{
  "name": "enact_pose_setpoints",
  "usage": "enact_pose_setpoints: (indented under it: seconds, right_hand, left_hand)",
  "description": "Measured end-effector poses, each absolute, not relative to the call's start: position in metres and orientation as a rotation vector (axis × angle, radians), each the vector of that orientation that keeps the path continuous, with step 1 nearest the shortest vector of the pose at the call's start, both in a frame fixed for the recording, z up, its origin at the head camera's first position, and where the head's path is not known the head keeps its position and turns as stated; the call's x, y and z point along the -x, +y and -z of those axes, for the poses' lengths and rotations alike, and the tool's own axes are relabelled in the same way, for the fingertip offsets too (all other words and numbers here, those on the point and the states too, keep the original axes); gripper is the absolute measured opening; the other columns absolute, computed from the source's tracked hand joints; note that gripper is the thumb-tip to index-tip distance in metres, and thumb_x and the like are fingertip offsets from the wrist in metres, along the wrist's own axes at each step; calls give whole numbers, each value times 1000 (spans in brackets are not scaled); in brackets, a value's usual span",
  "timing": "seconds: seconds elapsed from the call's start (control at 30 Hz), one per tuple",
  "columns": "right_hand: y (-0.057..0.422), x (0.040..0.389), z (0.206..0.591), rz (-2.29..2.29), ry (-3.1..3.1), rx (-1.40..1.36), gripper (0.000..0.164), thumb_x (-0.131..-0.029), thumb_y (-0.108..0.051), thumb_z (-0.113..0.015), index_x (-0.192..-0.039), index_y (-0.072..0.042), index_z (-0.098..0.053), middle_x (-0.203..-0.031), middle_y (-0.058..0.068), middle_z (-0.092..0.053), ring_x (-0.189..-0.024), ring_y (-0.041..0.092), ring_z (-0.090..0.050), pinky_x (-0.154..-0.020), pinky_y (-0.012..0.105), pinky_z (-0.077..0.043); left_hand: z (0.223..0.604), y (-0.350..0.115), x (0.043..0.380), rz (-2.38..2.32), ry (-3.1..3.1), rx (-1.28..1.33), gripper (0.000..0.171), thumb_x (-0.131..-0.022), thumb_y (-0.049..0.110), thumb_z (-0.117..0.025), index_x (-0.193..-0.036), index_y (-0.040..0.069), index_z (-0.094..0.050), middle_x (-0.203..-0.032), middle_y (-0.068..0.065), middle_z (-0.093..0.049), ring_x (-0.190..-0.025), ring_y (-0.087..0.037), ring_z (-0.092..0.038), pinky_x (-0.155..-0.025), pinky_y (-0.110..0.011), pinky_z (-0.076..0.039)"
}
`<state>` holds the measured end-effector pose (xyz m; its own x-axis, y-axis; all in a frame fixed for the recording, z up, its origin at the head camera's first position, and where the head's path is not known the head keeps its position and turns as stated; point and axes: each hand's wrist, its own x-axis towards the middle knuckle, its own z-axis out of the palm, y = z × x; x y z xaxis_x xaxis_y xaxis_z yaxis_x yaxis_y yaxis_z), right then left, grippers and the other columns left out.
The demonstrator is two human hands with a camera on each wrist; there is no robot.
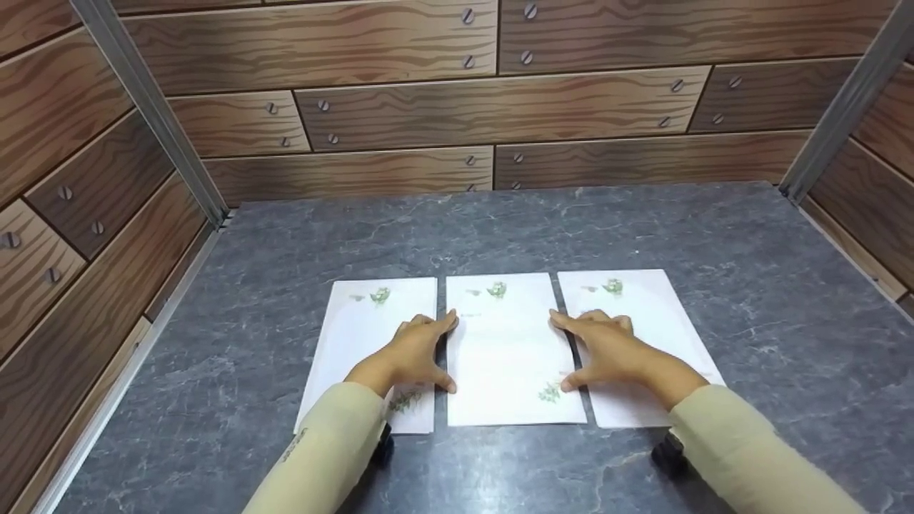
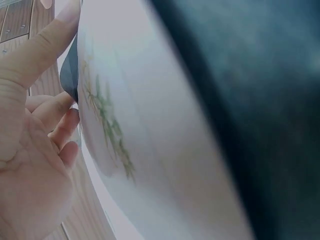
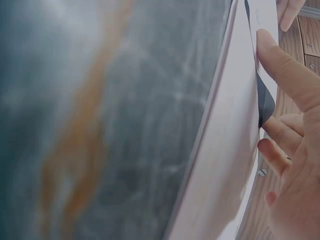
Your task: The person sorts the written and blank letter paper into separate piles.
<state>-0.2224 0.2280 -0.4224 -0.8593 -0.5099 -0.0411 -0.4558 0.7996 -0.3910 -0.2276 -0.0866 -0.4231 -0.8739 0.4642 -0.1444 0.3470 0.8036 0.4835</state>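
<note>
Three white paper stacks or sheets with small green plant prints lie side by side. My left hand [image 1: 413,351] is over the inner edge of the left paper [image 1: 343,343]; its thumb and forefinger tips rest at the left edge of the middle paper [image 1: 510,364]. Mirroring it, my right hand [image 1: 607,351] lies over the right paper [image 1: 653,303], thumb and forefinger tips at the middle paper's right edge. The left wrist view shows the left hand [image 2: 35,135] with spread thumb beside a plant print [image 2: 107,120]. In the right wrist view, the right hand [image 3: 295,155] has loosely bent fingers.
The papers lie on a grey marbled tabletop [image 1: 371,235], with narrow gaps between them. Wood-patterned panels [image 1: 400,114] stand behind and at both sides. Metal posts rise at the back left [image 1: 153,114] and back right [image 1: 842,107] corners.
</note>
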Motion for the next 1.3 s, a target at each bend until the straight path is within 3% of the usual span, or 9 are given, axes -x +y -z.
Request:
enact_pose_setpoints:
  seconds: [0.1,0.2,0.37,0.5,0.67,0.83,1.1,1.3]
  right_hand:
    - [227,222,422,566,2831,736,111,-60,-49,-85,-148,-7,-33,-126,9,-57,-108,27,-44,-81,43,-27]
    - [227,222,423,613,2794,720,112,-60,-46,-86,-149,-6,-30,-135,8,-52,-111,27,-45,-84,44,-30]
    - [227,223,425,680,2750,736,112,-63,-41,-86,-149,0,-27,-131,11,-55,-110,28,-51,-99,58,-29]
    - [228,223,426,691,2752,739,112,-64,-39,-86,-148,3,-26,-117,9,-60,-101,23,-53,-99,58,-32]
    - [229,223,426,743,2768,761,107,-66,-30,-87,-146,7,-26,-128,13,-57,-95,19,-54,-90,45,-44]
    - [228,223,426,853,2784,730,102,-68,-19,-87,-145,8,-27,-138,18,-49,-93,19,-59,-85,39,-48]
    - [225,224,426,998,2768,534,98,-70,-18,-85,-146,6,-29,-140,18,-46,-85,13,-56,-86,40,-46]
    - [225,225,426,1119,2751,467,85,-77,-17,-80,-142,10,-33,-133,21,-52,-85,15,-58,-86,38,-49]
  left_hand:
    - [424,-85,227,-670,2734,-597,113,-60,32,-91,-150,9,-28,-132,-8,-52,-115,-24,-44,-105,-42,-30]
    - [424,-84,226,-699,2723,-584,113,-60,30,-91,-150,8,-28,-134,-7,-51,-112,-23,-45,-105,-41,-32]
    - [426,-83,226,-761,2686,-578,111,-62,24,-91,-150,6,-26,-144,-4,-44,-127,-30,-40,-109,-41,-29]
    - [426,-81,228,-813,2659,-602,107,-66,19,-89,-150,3,-25,-147,-6,-40,-134,-31,-34,-111,-40,-27]
    - [428,-79,228,-919,2642,-591,100,-69,13,-86,-149,0,-26,-144,-5,-44,-113,-20,-53,-101,-32,-40]
    - [430,-79,229,-1051,2638,-533,91,-74,6,-81,-148,-1,-28,-142,-5,-47,-86,-14,-53,-80,-29,-46]
    - [427,-79,229,-1216,2661,-353,78,-83,1,-71,-147,-3,-27,-142,-12,-45,-79,-12,-55,-70,-25,-50]
    - [427,-79,231,-1370,2630,-279,71,-85,3,-70,-144,-8,-31,-140,-19,-46,-81,-13,-56,-77,-25,-51]
